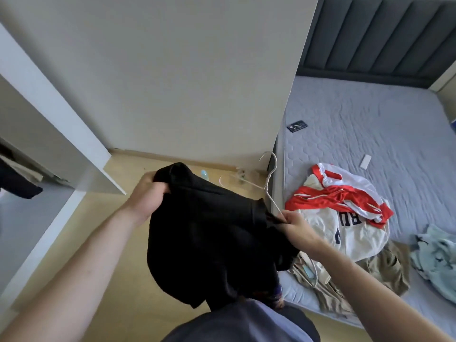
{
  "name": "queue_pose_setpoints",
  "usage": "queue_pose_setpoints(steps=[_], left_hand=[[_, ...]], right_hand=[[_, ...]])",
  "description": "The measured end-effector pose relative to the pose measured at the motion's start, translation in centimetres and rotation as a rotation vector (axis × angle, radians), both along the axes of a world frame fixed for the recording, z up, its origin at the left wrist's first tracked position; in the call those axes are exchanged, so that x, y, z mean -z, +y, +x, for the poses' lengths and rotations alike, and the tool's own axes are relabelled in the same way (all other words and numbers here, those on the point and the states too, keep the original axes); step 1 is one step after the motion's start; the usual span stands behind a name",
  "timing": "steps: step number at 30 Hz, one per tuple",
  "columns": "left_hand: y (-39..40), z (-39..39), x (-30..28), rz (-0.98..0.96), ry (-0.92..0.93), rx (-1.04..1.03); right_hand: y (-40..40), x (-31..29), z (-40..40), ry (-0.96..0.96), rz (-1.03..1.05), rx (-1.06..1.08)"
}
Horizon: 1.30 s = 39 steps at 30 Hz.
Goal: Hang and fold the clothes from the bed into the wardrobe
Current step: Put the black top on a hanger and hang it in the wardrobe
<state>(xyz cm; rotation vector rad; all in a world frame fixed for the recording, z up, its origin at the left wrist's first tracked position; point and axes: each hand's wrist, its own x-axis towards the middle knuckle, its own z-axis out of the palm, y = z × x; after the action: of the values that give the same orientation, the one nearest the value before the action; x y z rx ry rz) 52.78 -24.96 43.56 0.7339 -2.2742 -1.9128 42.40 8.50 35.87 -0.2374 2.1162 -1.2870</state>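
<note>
Out over the wooden floor (pixel 123 218), between wardrobe and bed, the left hand (pixel 145 193) is up at arm's length, forearm running in from the lower left, fingers curled tight round one upper corner of a black garment (pixel 209 230). Across from it the right hand (pixel 296 224) comes in from the lower right, forearm angled up, thumb and fingers pinching the garment's other edge together with the wire of a white hanger (pixel 270 183). The hanger's hook pokes up and away from the fist, toward the foot of the white wall panel (pixel 172 82). The black cloth sags between the two hands and hangs down in front of the person's body, its lower folds bunched near the bottom of the view. Just right of the right hand, on the grey mattress (pixel 370 124), lies the heap: a red and white jersey (pixel 345 193) draped on top of a cream shirt with dark letters (pixel 340 230), khaki clothing (pixel 385 270) beneath those near the bed's edge, and a pale blue piece (pixel 436 255) further right, apart from the rest. Higher up the mattress sit a dark phone (pixel 297 126) and a small white object (pixel 365 162), well apart. On the far left, the open wardrobe (pixel 49 134) shows its white door edge and dark clothing (pixel 17 186) inside.
</note>
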Motion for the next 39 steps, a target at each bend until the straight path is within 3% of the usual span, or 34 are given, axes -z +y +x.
queue_pose_setpoints(steps=[4, 8, 10, 13, 15, 19, 24, 28, 32, 34, 36, 39], left_hand=[[-2.2, 0.9, 4.0, -0.259, -0.137, -0.150], [0.6, 1.8, 6.6, -0.460, -0.207, -0.233], [3.6, 2.2, 6.8, -0.371, -0.154, -0.075], [8.5, 2.6, 6.5, -0.049, -0.247, 0.372], [11.1, 2.4, 6.8, 0.008, -0.263, 0.493], [13.4, 0.8, 7.4, -0.246, -0.180, 0.286], [13.5, -0.6, 7.4, -0.553, -0.181, 0.257], [13.0, -2.3, 7.8, -0.581, -0.228, 0.282], [10.9, -4.6, 6.7, -0.350, -0.226, 0.079], [10.1, -5.3, 5.8, -0.351, -0.134, 0.015], [9.8, -5.0, 5.0, -0.427, -0.010, 0.081], [9.4, -3.6, 4.3, -0.690, 0.097, 0.333]], right_hand=[[-0.2, -4.3, -0.9, 0.014, -0.120, -0.003], [-2.2, -7.3, -0.3, -0.010, -0.194, -0.044], [-3.5, -8.0, 0.2, 0.002, -0.208, -0.014], [-4.8, -8.7, 0.6, 0.019, -0.197, 0.040], [-5.1, -9.1, 0.7, 0.040, -0.168, 0.023], [-5.1, -9.5, 1.1, 0.064, -0.102, -0.034], [-3.9, -9.1, 1.1, 0.047, -0.082, 0.001], [-3.5, -8.6, 1.7, 0.095, -0.044, -0.037], [-1.9, -8.1, 1.6, 0.433, 0.190, -0.050], [-0.8, -7.7, 1.5, 0.548, 0.297, -0.017], [0.1, -7.2, 1.3, 0.573, 0.349, 0.031], [0.7, -7.0, 1.0, 0.567, 0.301, 0.115]])
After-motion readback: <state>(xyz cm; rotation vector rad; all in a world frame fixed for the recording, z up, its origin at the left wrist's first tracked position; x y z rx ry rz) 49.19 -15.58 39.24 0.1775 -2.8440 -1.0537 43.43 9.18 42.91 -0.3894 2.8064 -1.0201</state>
